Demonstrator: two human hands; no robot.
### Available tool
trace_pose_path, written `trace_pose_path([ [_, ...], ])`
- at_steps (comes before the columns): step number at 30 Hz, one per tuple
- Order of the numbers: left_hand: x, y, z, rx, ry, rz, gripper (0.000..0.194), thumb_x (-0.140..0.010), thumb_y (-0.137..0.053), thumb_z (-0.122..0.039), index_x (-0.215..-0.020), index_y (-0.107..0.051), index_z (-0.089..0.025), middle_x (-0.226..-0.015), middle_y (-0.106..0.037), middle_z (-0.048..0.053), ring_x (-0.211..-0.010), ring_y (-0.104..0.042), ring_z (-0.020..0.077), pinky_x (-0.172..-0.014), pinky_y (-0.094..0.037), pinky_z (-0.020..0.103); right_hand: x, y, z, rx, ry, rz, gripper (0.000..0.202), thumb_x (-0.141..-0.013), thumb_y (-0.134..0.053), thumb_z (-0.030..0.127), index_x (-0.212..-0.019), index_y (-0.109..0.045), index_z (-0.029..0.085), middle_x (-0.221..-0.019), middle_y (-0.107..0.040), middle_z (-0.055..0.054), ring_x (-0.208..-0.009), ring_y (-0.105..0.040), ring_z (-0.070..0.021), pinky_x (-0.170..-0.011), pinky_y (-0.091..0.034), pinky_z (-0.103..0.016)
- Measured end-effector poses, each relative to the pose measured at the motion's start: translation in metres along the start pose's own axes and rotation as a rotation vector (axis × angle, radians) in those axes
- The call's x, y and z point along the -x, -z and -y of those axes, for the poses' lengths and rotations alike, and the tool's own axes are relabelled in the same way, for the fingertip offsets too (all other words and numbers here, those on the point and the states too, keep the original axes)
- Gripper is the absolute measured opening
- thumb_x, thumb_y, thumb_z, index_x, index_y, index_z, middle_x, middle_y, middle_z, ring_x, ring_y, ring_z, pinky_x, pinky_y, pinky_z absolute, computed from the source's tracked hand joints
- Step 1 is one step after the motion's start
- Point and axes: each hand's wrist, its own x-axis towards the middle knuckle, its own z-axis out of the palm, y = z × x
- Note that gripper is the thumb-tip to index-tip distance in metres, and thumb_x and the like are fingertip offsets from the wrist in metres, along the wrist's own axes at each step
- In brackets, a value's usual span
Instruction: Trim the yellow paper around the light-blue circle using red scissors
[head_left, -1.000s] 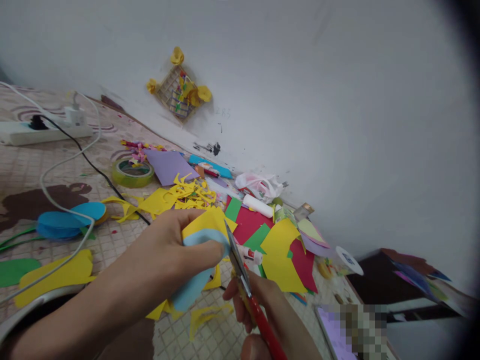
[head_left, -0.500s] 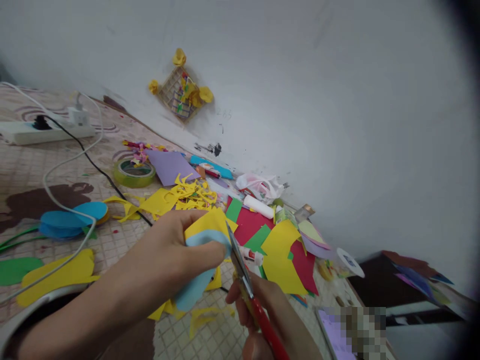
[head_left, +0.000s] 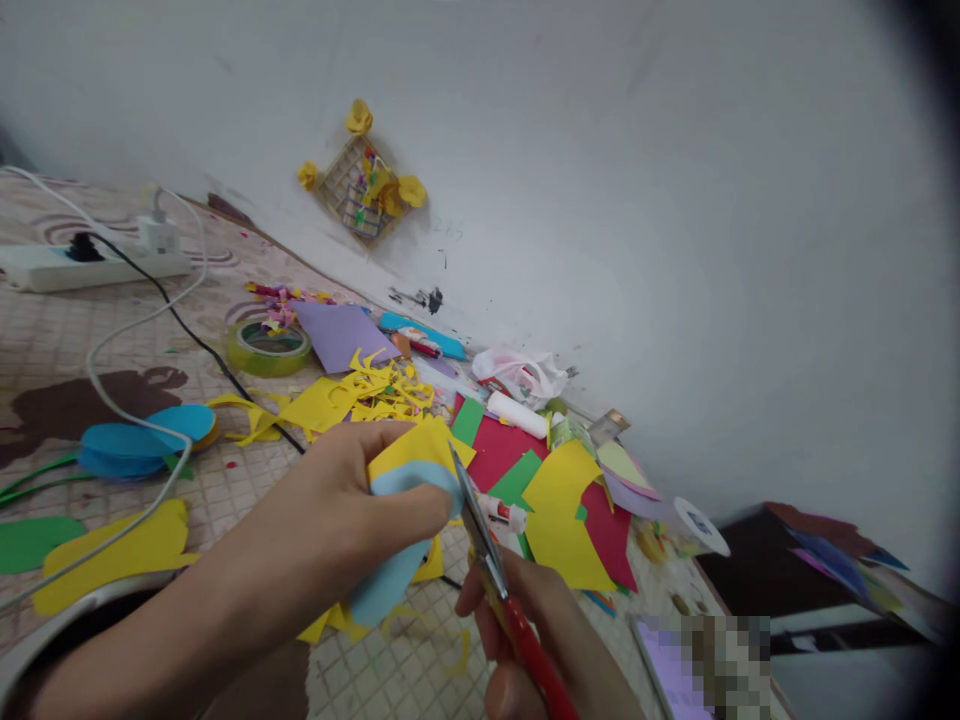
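My left hand [head_left: 375, 510] pinches a piece of yellow paper [head_left: 416, 447] together with a light blue paper shape [head_left: 394, 588] that lies over it, thumb on top. My right hand [head_left: 540, 620] is wrapped round the red handle of a pair of scissors [head_left: 484, 535]. The scissor blades point up and away, their tips at the right edge of the yellow paper beside my left thumb. How far the blades are apart is hard to tell. Beneath my hands, a thin yellow paper strip [head_left: 459, 650] looks blurred.
Yellow paper scraps [head_left: 394, 388], a tape roll [head_left: 268, 347] and purple paper [head_left: 346, 335] lie behind my hands. Yellow sheet [head_left: 570, 515] and red paper [head_left: 499, 450] are at right. Blue paper ovals [head_left: 142, 440], a white cable [head_left: 97, 350] and a power strip [head_left: 90, 268] are left.
The scissors have shifted slightly left against the paper's edge. The blurred yellow strip below my hands has dropped and moved right. My left hand has barely moved.
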Motion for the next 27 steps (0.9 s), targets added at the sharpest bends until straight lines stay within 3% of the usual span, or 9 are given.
trace_pose_path([
  [4,0.000,-0.001,-0.002,-0.024,-0.012,-0.028,0.014,-0.062,-0.067,-0.034,-0.070,-0.066,-0.022,-0.058,-0.059,-0.005,-0.049,-0.061,0.0159,-0.044,-0.045,0.022,-0.011,0.002,-0.015,-0.055,-0.121,0.064,0.057,-0.086,-0.067,0.081,-0.094,-0.076,0.025,-0.067,-0.056,-0.001,-0.055,-0.048,-0.0173,-0.051,-0.037,-0.030],
  [8,-0.001,0.000,-0.001,-0.015,-0.011,-0.035,0.013,-0.062,-0.068,-0.034,-0.068,-0.064,-0.023,-0.057,-0.057,-0.006,-0.048,-0.061,0.0154,-0.043,-0.046,0.021,-0.019,0.003,-0.027,-0.097,-0.145,0.041,0.056,-0.081,-0.073,0.080,-0.089,-0.077,0.024,-0.066,-0.059,-0.001,-0.057,-0.051,-0.0181,-0.049,-0.037,-0.029],
  [13,-0.002,-0.002,0.000,0.007,-0.009,-0.041,0.014,-0.060,-0.068,-0.034,-0.067,-0.065,-0.023,-0.054,-0.057,-0.007,-0.045,-0.058,0.0147,-0.041,-0.046,0.021,-0.024,0.007,-0.021,-0.125,-0.334,0.118,0.057,-0.091,-0.063,0.075,-0.087,-0.078,0.021,-0.064,-0.060,-0.002,-0.061,-0.054,-0.0178,-0.052,-0.037,-0.026],
  [16,-0.002,-0.002,0.000,0.011,-0.018,-0.038,0.014,-0.061,-0.068,-0.035,-0.066,-0.066,-0.023,-0.054,-0.057,-0.007,-0.042,-0.053,0.0120,-0.040,-0.044,0.020,-0.026,0.008,-0.013,-0.119,-0.326,0.141,0.059,-0.092,-0.060,0.077,-0.086,-0.077,0.021,-0.061,-0.058,0.000,-0.057,-0.051,-0.0161,-0.051,-0.033,-0.026],
  [21,-0.001,-0.002,0.001,0.035,-0.019,-0.034,0.011,-0.061,-0.068,-0.033,-0.064,-0.064,-0.023,-0.052,-0.056,-0.007,-0.045,-0.057,0.0143,-0.040,-0.044,0.019,-0.031,0.007,-0.003,-0.122,-0.360,0.166,0.055,-0.092,-0.059,0.073,-0.079,-0.074,0.021,-0.059,-0.056,0.000,-0.056,-0.048,-0.0154,-0.052,-0.030,-0.026],
  [24,-0.001,-0.001,0.002,0.029,-0.009,-0.035,0.012,-0.060,-0.069,-0.033,-0.065,-0.064,-0.023,-0.052,-0.056,-0.007,-0.044,-0.056,0.0142,-0.038,-0.042,0.019,-0.032,0.008,0.001,-0.100,-0.319,0.186,0.052,-0.086,-0.065,0.071,-0.077,-0.074,0.020,-0.058,-0.056,0.000,-0.054,-0.047,-0.0145,-0.051,-0.030,-0.026],
  [27,-0.001,-0.001,0.003,0.040,-0.013,-0.031,0.012,-0.060,-0.069,-0.033,-0.064,-0.064,-0.023,-0.051,-0.055,-0.007,-0.043,-0.053,0.0127,-0.038,-0.042,0.019,-0.028,0.010,0.003,-0.088,-0.277,0.187,0.062,-0.076,-0.070,0.082,-0.082,-0.075,0.020,-0.059,-0.055,0.001,-0.054,-0.045,-0.0142,-0.052,-0.030,-0.027],
])
